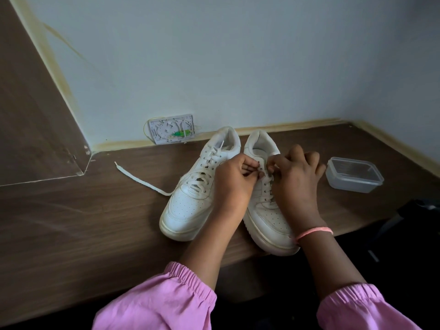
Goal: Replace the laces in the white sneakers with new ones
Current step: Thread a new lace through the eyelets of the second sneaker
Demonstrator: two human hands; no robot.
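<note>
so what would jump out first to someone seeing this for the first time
The pair of white sneakers mid-table, toes toward the camera, with the left hand and right hand pinching the lace on the right-hand shoe. Then the loose lace on the wooden table to their left, and the clear lidded container to their right.

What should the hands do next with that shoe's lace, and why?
Probably pull the lace out of the top eyelets of the right shoe. Both the left hand and the right hand pinch at its upper lacing, which is still threaded lower down. One loose lace already lies on the table beside the left shoe.
</note>
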